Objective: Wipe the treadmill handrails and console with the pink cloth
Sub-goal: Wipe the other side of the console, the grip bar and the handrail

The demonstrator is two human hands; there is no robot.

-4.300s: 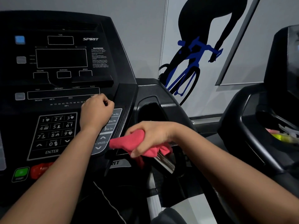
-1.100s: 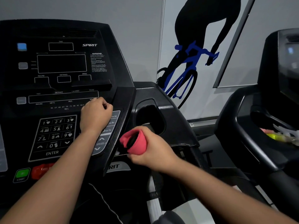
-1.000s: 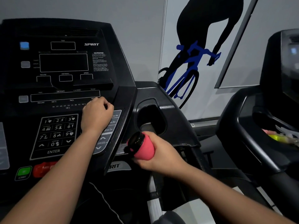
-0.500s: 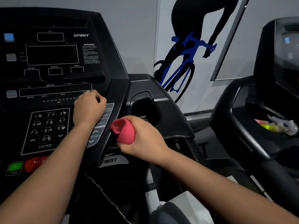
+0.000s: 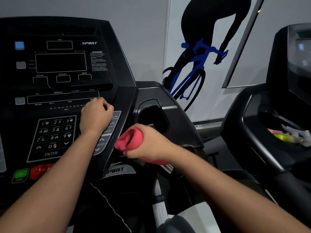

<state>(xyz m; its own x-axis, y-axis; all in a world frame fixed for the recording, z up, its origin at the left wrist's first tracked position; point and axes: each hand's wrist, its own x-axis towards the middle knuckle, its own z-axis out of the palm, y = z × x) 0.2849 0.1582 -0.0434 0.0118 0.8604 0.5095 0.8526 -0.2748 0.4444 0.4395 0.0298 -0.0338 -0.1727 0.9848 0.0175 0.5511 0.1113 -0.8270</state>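
Note:
The black treadmill console (image 5: pixel 64 68) fills the left of the view, its keypad (image 5: pixel 53 137) low down. My left hand (image 5: pixel 96 115) rests as a fist on the console beside the keypad, holding nothing that shows. My right hand (image 5: pixel 148 143) grips the pink cloth (image 5: pixel 131 139), which is wrapped around the short handrail grip just right of the console. The cloth's top bulges out above my fist and a strip of it trails below. A bit of silver grip (image 5: pixel 167 168) shows under my wrist; the rest is hidden by the cloth and hand.
A cup-holder recess (image 5: pixel 154 118) lies just behind my right hand. A green start button (image 5: pixel 20 175) and a red stop button (image 5: pixel 40 170) sit at the console's lower left. A second treadmill (image 5: pixel 269 132) stands to the right, with small items in its tray (image 5: pixel 289 135).
My right hand has kept its grip and twisted the cloth around the handrail grip, ending slightly lower. The left fist has stayed on the console.

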